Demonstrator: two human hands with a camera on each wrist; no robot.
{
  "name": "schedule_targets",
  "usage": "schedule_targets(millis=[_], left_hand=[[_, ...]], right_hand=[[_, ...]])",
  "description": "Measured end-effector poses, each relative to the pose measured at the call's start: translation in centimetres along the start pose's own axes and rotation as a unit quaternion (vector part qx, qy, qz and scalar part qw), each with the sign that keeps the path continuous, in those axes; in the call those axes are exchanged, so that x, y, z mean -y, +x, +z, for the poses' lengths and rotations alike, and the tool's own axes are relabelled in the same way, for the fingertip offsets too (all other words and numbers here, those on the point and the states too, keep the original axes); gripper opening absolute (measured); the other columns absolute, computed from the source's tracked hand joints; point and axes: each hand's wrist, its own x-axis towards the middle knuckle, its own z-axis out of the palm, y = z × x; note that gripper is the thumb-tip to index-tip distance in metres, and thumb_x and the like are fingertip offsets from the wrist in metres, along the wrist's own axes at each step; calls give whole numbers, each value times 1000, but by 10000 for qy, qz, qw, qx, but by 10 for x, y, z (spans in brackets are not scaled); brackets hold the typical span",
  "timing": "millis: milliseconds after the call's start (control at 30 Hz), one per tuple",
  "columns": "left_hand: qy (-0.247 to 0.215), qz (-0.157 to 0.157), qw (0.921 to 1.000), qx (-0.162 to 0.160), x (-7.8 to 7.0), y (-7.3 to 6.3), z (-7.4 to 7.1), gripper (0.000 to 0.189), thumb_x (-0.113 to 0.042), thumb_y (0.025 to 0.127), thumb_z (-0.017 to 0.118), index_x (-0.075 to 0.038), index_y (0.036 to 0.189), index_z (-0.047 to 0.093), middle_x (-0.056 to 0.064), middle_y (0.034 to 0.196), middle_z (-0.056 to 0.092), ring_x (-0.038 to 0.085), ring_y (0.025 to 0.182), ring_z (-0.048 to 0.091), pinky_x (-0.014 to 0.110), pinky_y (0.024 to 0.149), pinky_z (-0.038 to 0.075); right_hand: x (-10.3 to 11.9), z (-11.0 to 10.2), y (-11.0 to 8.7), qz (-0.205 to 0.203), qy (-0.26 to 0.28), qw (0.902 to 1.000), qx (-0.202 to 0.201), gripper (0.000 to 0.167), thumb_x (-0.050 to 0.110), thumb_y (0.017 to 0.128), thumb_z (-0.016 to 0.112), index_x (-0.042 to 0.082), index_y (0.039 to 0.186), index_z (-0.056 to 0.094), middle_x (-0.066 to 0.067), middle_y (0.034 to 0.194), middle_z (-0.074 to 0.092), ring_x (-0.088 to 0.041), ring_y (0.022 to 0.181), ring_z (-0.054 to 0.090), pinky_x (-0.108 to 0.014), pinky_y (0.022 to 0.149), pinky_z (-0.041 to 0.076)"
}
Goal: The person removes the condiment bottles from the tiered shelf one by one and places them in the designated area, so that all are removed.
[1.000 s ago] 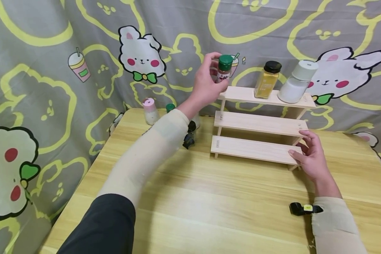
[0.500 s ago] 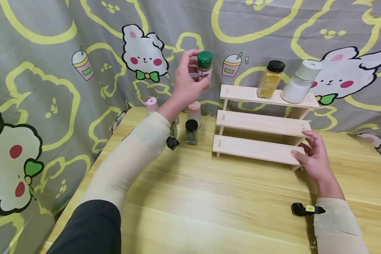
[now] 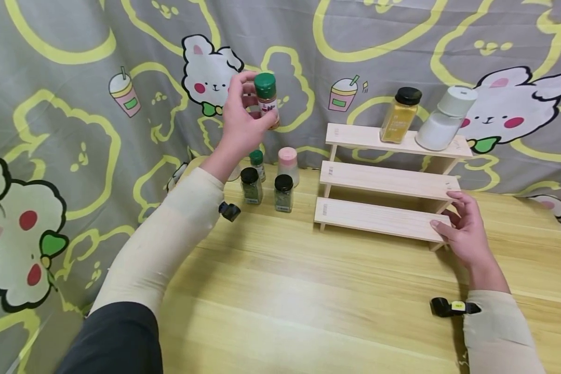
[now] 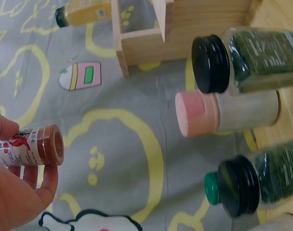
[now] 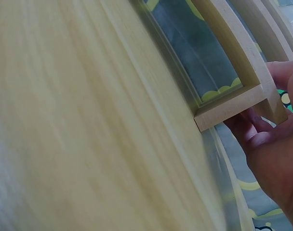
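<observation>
My left hand (image 3: 245, 117) grips a small spice jar (image 3: 267, 101) with a green cap and reddish contents, raised in front of the curtain, left of the rack. In the left wrist view the spice jar (image 4: 33, 146) shows its base, with thumb and fingers round its label. At the right end of the three-tier wooden rack (image 3: 383, 221), my right hand (image 3: 465, 231) holds the side, thumb on the lowest shelf. A yellow-filled bottle (image 3: 400, 115) with a black cap and a white-capped shaker (image 3: 446, 118) stand on the top shelf.
Left of the rack on the wooden table (image 3: 308, 301) stand two black-capped herb jars (image 3: 283, 193), a pink-capped shaker (image 3: 288, 166) and a green-capped jar (image 3: 257, 165). A patterned curtain (image 3: 168, 62) hangs behind and to the left.
My left hand has carried the green-capped spice jar leftward from the left end of the rack's top shelf, uncovering the jars on the table. My right hand has stayed at the rack.
</observation>
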Motion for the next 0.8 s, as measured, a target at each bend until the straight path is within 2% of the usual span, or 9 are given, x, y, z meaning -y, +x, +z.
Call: schedule_targets(millis=[233,500,800], left_hand=[[55,-182,9996,-194,-4,-7,-19,64,4,83,74,-17,135,42,5,119,52,20,103,57,35,86,54],[152,-142,9991,-383,-21,-29,-41,57,8,84,70,-8,132,44,9,117,51,23,103,59,35,88,53],[251,-449,9967,-627,-7,-47,-63,56,8,84,70,-9,131,44,7,117,51,23,105,57,35,91,52]], right_hand=[[0,0,0,-19,-92,10000,-5,77,-35,80,48,4,146,37,-7,138,46,-23,108,55,-17,75,54],[-2,-2,1,-54,-143,9999,4,78,-36,80,48,4,146,36,-7,138,46,-23,109,55,-17,77,53],[-2,-2,0,-61,-189,9998,20,77,-36,80,48,4,146,36,-7,138,46,-22,109,55,-17,76,53]])
